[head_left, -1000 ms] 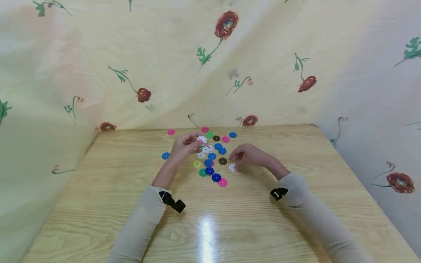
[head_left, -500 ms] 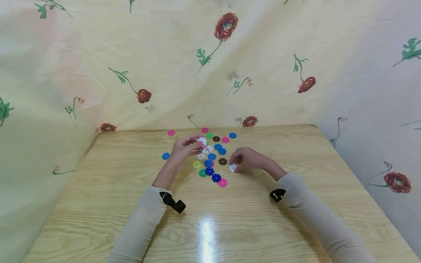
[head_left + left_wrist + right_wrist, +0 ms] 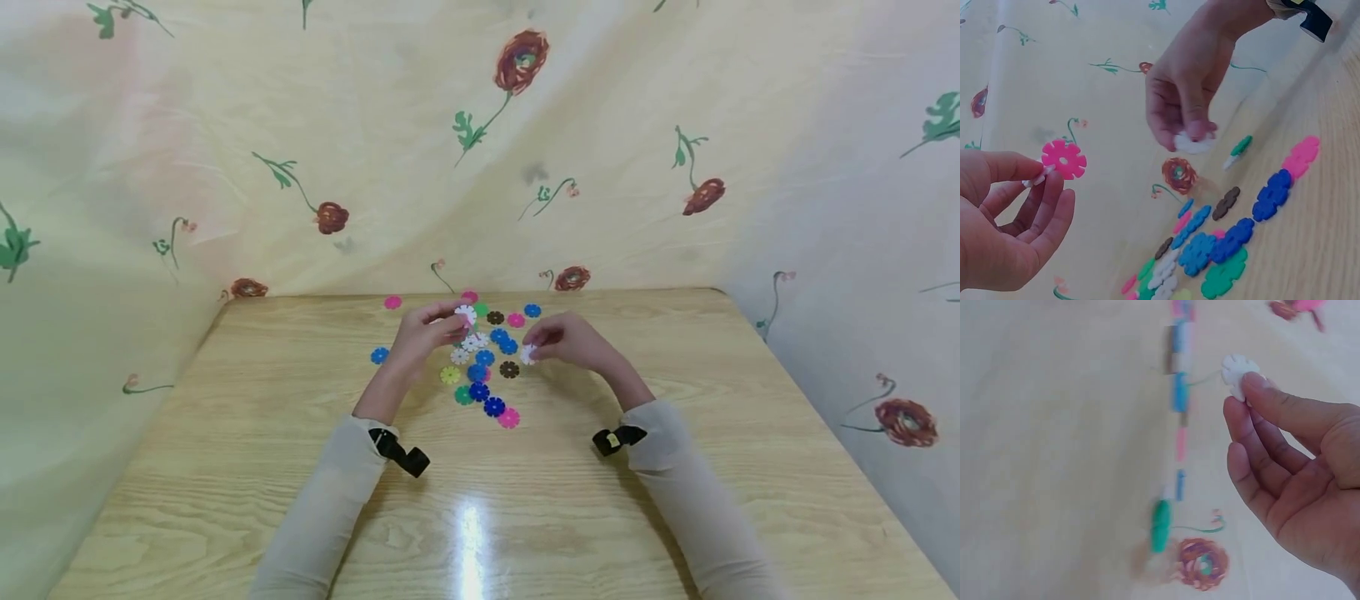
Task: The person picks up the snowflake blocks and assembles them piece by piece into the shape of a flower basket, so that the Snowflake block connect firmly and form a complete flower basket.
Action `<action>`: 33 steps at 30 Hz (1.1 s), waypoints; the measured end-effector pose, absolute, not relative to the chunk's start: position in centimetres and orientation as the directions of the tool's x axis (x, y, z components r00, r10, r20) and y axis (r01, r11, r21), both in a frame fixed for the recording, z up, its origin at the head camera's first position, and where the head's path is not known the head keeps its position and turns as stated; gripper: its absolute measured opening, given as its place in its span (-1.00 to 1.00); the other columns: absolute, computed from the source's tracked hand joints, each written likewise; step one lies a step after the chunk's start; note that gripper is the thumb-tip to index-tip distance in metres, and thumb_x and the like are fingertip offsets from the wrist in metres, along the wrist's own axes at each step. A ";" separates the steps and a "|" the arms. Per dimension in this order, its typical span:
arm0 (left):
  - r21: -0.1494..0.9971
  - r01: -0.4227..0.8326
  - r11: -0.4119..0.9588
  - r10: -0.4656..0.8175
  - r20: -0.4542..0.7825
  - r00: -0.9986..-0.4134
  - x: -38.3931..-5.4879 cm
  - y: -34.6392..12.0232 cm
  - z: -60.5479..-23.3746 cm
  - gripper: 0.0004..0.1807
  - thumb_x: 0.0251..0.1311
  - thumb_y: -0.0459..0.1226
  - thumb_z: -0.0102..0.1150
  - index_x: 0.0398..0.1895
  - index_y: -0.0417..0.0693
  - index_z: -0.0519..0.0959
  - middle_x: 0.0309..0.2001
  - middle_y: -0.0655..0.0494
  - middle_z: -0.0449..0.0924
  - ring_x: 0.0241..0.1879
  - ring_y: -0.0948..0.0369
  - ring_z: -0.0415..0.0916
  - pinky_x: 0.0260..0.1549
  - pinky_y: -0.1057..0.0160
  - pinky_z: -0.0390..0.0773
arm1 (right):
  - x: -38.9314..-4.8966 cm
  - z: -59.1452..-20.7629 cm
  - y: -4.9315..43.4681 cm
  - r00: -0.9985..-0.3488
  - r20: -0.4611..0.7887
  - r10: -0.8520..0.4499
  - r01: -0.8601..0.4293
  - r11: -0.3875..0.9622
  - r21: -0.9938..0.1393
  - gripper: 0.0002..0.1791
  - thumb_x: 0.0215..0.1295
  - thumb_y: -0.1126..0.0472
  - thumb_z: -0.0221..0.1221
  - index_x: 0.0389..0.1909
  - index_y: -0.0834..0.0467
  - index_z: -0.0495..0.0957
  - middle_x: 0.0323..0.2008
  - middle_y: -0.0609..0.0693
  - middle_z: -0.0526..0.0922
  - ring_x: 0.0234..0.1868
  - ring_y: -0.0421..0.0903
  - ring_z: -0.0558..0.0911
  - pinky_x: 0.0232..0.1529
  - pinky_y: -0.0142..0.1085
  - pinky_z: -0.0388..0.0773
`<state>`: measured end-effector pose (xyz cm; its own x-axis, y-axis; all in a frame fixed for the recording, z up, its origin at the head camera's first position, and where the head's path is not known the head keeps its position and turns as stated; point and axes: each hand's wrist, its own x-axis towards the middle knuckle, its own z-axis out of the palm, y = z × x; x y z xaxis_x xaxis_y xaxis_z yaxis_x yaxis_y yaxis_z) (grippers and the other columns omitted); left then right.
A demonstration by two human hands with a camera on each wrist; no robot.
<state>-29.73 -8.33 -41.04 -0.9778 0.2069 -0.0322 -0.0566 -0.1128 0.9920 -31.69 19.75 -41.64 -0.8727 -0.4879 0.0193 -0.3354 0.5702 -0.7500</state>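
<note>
My left hand (image 3: 412, 343) pinches a white snowflake disc (image 3: 467, 314) above the back of the pile. A pink snowflake disc (image 3: 1064, 160) is joined to it at an angle, plain in the left wrist view. To the right of the pile, my right hand (image 3: 573, 342) holds another white snowflake disc (image 3: 1239, 375) between thumb and fingers, lifted off the table. The two hands are apart, with loose discs lying between and below them. A green disc (image 3: 1242, 145) joined with a white one shows in both wrist views; the head view does not show it.
Several notched plastic discs lie on the wooden table (image 3: 300, 500): blue (image 3: 494, 407), brown (image 3: 509, 369), yellow (image 3: 450, 375), green (image 3: 464, 395) and pink (image 3: 509, 418). A lone blue disc (image 3: 380, 356) lies by the left forearm. Flowered cloth (image 3: 375, 125) closes off the back and sides.
My right hand has closed its fingers on the white disc on the table and raised it, moving slightly away from me. My left hand has turned its joined discs a little.
</note>
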 end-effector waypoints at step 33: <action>0.994 -0.023 -0.110 0.263 0.007 -0.965 -29.9 -7.2 -40.2 -0.62 0.40 -0.36 0.21 0.24 -0.29 0.56 -0.27 0.12 0.62 -0.27 0.19 0.73 0.06 0.02 0.67 | -30.6 -39.4 14.0 -0.855 0.445 -0.268 -0.514 0.316 -0.798 -0.91 0.24 0.46 0.34 -0.27 0.43 0.71 -0.27 0.33 0.75 -0.34 -0.09 0.70 -0.23 -0.46 0.65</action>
<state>-29.93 -7.21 -40.22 -0.9647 0.2633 0.0066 -0.0233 -0.1104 0.9936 -30.63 14.01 -39.44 -0.8548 -0.2676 0.4446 -0.5137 0.3157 -0.7978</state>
